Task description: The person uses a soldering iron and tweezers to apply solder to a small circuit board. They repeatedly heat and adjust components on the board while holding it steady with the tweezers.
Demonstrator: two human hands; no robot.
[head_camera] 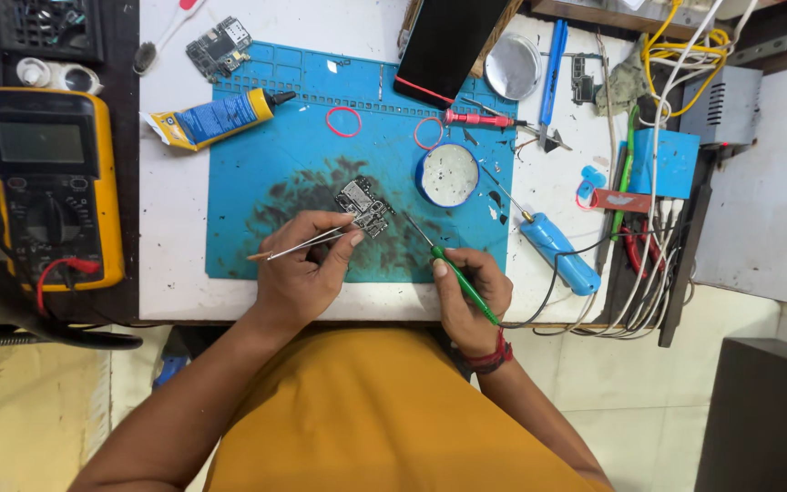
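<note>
A small phone circuit board lies on the stained blue work mat. My left hand holds metal tweezers, whose tips reach the board's lower left edge. My right hand grips a green-handled soldering iron; its thin tip points up-left toward the board's right side. A round tin with a pale, speckled inside sits just right of the board.
A yellow multimeter stands at left with red and black leads. A glue tube, another circuit board, a dark phone, a red screwdriver, a metal dish, a blue tool and tangled cables surround the mat.
</note>
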